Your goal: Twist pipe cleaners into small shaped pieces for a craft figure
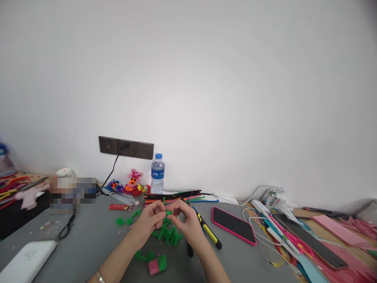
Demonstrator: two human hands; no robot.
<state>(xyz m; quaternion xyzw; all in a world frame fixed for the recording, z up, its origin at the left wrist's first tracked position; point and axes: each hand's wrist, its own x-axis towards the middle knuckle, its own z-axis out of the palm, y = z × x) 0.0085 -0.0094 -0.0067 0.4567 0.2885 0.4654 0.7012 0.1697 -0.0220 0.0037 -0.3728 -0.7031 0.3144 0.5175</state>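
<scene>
Both my hands meet above the grey table (88, 243). My left hand (149, 220) and my right hand (185, 220) are closed in a pinch on a small green pipe-cleaner piece (168, 213) held between their fingertips. Under the hands lies a heap of green coiled pipe-cleaner pieces (169, 235). A pink and green coil (157, 265) lies nearer to me. More green bits (128, 220) lie to the left.
A bundle of coloured pipe cleaners (173, 195) and a water bottle (158, 173) stand by the wall. Yellow-handled pliers (209, 232) and a pink-cased phone (234, 225) lie to the right, scissors (67, 227) and a white box (26, 261) to the left.
</scene>
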